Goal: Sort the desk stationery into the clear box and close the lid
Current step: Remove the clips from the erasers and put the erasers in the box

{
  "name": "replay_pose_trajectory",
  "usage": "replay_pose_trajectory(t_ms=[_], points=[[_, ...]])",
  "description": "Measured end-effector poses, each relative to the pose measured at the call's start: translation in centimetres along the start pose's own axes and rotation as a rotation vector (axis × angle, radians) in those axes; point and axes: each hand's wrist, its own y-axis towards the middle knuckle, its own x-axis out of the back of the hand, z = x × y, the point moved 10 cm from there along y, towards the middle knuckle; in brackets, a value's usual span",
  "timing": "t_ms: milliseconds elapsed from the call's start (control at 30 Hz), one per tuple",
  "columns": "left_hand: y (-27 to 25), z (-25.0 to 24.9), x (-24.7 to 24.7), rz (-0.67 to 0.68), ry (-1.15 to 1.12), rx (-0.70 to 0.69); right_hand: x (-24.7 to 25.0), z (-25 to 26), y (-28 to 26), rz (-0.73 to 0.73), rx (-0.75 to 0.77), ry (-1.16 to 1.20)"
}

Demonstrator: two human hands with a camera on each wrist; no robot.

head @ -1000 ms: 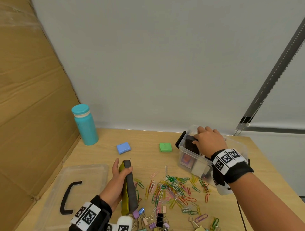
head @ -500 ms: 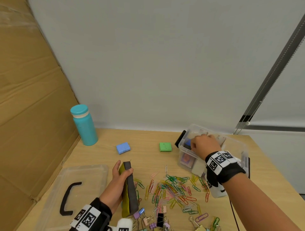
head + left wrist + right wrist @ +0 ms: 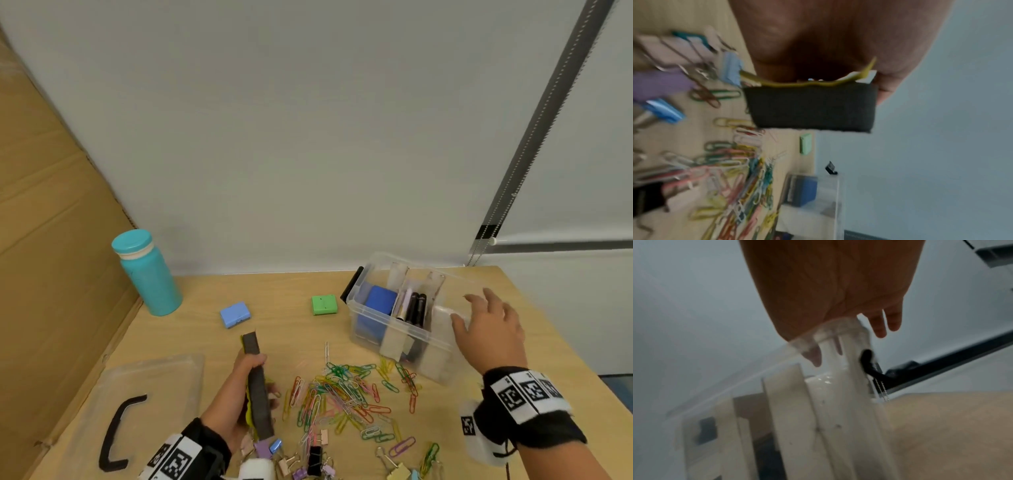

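The clear box (image 3: 442, 346) stands open at the right of the desk, with a blue block (image 3: 378, 301) and black markers (image 3: 416, 306) inside its compartments. My right hand (image 3: 476, 308) is open with spread fingers at the box's right end; in the right wrist view the hand (image 3: 849, 318) sits at the box rim (image 3: 818, 332), and I cannot tell whether it touches. My left hand (image 3: 255, 377) grips a grey and yellow eraser (image 3: 251, 346) on its edge, seen close as the eraser (image 3: 812, 107) in the left wrist view. The lid (image 3: 164, 377) lies at the front left.
Coloured paper clips (image 3: 342, 394) are strewn between my hands, with binder clips (image 3: 308, 459) at the front edge. A small blue case (image 3: 235, 314) and a green one (image 3: 324, 304) lie mid-desk. A teal bottle (image 3: 147, 274) stands by the cardboard wall (image 3: 51, 274).
My right hand has come out of the box's left compartment and moved to its right end, empty. The blue block now shows in that compartment. My left hand still holds the eraser.
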Motion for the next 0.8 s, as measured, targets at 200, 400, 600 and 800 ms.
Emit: replay_pose_trajectory(t_ms=[200,400,600,800], points=[[0.4,-4.9,-8.5,0.081,0.418,-0.278,-3.3,-1.9,0.3,0.146,-0.046,0.290],[2.2,-9.9,-18.9,-0.047,1.297,-0.735,-2.7,-1.6,-0.3,0.156,-0.072,0.248],[6.9,-8.9,-25.6,-0.118,1.826,-0.780,-2.2,-1.4,-0.6,0.130,-0.058,0.221],[8.5,-7.6,-27.7,-0.125,1.930,-0.829,-1.7,-1.4,-0.6,0.094,-0.040,0.207]])
